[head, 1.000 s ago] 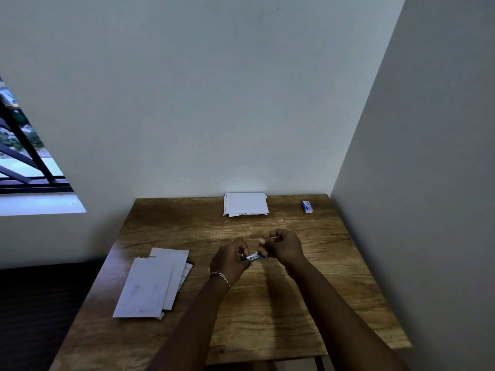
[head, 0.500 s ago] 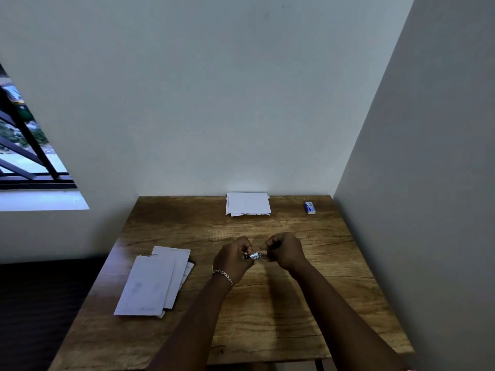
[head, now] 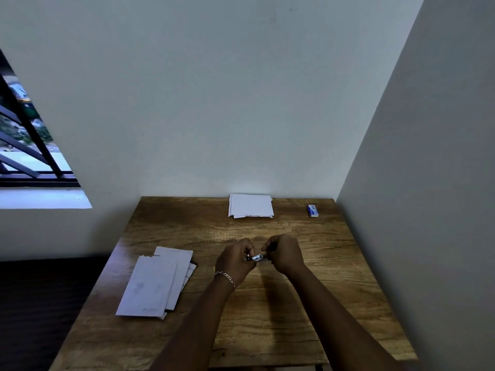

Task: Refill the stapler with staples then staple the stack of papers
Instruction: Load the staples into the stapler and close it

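Over the middle of the wooden table [head: 267,325], my left hand [head: 235,259] and my right hand [head: 284,253] meet around a small silvery-blue stapler [head: 257,257]. Both hands pinch it, one at each end. Most of the stapler is hidden by my fingers, so I cannot see any staples. A stack of white papers [head: 152,283] lies fanned at the table's left side. A second, squarer pile of papers [head: 250,205] rests at the back edge against the wall. A small blue and white staple box [head: 312,210] sits at the back right corner.
The table stands in a corner, with a wall behind and another close along its right edge. A window with dark bars [head: 24,135] is on the left. A dark floor drops away past the table's left edge.
The thin strip that stuck out above my right hand a second ago is no longer visible. My right fingers have closed in on the stapler. Both hands stay in the same spot.
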Available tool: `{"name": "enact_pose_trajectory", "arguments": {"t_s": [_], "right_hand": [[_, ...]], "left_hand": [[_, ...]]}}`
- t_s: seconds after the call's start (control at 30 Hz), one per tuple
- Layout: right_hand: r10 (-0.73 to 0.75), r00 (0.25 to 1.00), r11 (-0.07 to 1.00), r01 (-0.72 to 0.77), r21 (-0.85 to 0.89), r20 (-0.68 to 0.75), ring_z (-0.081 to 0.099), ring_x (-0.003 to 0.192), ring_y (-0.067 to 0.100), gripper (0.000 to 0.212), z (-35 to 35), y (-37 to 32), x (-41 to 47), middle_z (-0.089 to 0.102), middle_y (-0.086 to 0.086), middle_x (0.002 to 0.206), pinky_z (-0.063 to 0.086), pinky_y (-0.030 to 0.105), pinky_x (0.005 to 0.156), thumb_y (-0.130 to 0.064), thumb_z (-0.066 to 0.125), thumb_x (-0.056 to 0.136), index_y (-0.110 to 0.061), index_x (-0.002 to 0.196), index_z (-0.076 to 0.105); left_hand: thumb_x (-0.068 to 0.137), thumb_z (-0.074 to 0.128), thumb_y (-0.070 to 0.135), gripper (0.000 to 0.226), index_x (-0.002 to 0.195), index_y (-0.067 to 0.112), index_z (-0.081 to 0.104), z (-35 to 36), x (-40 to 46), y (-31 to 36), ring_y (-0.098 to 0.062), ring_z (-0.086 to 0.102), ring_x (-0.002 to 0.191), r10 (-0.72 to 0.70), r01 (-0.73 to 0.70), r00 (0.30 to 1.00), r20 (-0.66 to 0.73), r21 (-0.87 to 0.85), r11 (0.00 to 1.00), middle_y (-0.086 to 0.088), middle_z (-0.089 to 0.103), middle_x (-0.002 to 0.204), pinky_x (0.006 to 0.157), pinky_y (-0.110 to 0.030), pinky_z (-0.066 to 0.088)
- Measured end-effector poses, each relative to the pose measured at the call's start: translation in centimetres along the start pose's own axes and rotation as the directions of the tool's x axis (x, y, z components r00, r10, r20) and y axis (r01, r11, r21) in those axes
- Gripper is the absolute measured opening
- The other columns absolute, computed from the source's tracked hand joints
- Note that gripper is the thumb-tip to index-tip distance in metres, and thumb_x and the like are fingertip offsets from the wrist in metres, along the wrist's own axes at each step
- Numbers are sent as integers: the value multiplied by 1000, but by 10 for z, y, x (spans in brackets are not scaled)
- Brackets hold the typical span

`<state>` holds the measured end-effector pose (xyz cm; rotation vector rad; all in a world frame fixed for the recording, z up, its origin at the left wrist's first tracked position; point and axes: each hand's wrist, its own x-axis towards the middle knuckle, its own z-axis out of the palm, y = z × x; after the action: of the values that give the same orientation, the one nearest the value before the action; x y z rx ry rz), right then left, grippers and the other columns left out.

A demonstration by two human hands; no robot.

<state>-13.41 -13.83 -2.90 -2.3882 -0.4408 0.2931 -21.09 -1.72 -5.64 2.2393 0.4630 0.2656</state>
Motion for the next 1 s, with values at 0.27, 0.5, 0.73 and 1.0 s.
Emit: {"name": "enact_pose_trajectory", "arguments": {"t_s": [0.27, 0.5, 0.73, 1.0], "right_hand": [[21, 1000, 1000, -21, -16, -15, 70, 83, 19, 9, 1, -1, -1, 76, 9, 90, 55, 28, 74, -7, 76, 76, -9, 84, 77], [31, 999, 993, -26, 115, -44, 70, 81, 21, 6, 5, 4, -2, 75, 9, 85, 57, 35, 76, -3, 75, 74, -7, 79, 74], [-201, 979, 968, 192, -160, -43, 46, 103, 23, 19, 8, 11, -6, 56, 4, 109, 46, 35, 83, -6, 67, 78, -22, 86, 75], [-217, 972, 908, 169, -383, -85, 42, 109, 20, 17, 3, 15, -6, 50, -4, 114, 35, 33, 84, -17, 66, 80, -31, 86, 74]], "left_hand": [[65, 76, 12, 24, 67, 28, 58, -1, -1, 1, -12, 63, 70, 31, -31, 1000, 5, -42, 999, 9, 67, 73, 60, -32, 51], [64, 74, 11, 22, 67, 25, 59, -1, -1, 2, -12, 63, 68, 49, -49, 999, 9, -63, 997, 9, 67, 70, 60, -31, 51], [62, 75, 12, 33, 59, 35, 51, -1, -1, -3, -13, 63, 69, 60, -61, 998, -21, -29, 998, 12, 64, 69, 59, -35, 53], [63, 77, 11, 32, 62, 32, 52, 0, 0, -4, -15, 64, 67, 66, -68, 997, -35, -54, 996, 6, 68, 71, 59, -37, 54]]}}
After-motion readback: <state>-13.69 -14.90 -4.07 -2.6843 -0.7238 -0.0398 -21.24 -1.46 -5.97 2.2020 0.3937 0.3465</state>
